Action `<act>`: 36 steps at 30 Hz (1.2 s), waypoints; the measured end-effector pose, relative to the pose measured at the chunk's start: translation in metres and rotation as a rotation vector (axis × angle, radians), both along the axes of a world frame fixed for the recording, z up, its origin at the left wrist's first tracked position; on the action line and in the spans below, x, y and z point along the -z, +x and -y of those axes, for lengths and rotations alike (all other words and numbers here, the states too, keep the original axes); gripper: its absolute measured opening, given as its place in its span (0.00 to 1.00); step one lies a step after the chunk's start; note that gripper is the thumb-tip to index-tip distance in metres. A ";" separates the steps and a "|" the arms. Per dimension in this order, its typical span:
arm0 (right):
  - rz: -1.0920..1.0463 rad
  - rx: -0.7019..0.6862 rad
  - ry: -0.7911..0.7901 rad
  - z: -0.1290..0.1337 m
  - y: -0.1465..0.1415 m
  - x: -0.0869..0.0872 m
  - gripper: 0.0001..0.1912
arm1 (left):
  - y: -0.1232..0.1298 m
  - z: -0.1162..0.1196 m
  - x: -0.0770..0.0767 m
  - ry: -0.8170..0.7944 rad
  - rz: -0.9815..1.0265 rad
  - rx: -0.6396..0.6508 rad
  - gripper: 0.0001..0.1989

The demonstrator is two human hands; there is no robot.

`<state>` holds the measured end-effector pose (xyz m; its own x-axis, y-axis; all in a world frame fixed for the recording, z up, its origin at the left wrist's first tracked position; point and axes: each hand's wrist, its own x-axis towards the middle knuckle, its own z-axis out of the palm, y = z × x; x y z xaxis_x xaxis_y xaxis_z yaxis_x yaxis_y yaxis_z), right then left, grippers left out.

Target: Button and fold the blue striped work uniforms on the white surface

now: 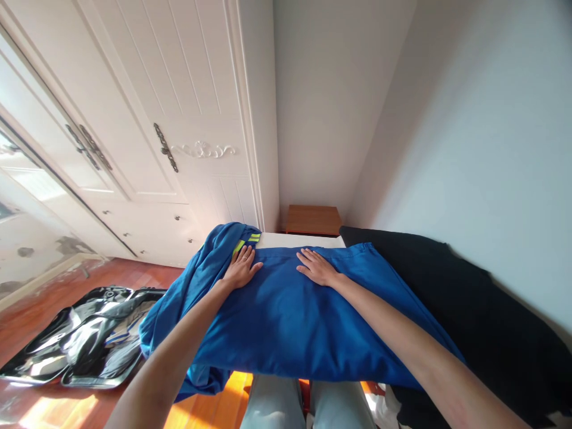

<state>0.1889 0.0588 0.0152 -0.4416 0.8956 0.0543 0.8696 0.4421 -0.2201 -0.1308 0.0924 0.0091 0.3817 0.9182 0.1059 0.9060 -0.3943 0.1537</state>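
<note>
A blue garment lies spread over a white surface in front of me, its lower edge hanging near my legs. My left hand rests flat on its upper left part, fingers apart, beside yellow-green stripes. Bunched blue fabric drapes over the left side. On the upper middle of the cloth lies my right hand, palm down with fingers spread. Neither hand grips anything. Black fabric extends along the right side, partly under the blue cloth.
An open suitcase with packed items is on the reddish floor at left. A white wardrobe stands beyond it. A brown wooden piece of furniture sits in the corner. The wall borders the right side.
</note>
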 end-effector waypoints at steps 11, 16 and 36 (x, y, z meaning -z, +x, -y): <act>0.214 0.279 0.094 0.013 0.098 -0.022 0.30 | 0.027 0.009 0.008 -0.023 0.001 0.128 0.36; 0.237 0.368 0.020 0.023 0.135 -0.029 0.35 | 0.028 0.007 0.011 -0.038 0.033 0.125 0.36; 0.039 -0.409 0.076 0.130 -0.022 -0.012 0.38 | 0.065 0.121 -0.003 0.000 0.097 0.432 0.34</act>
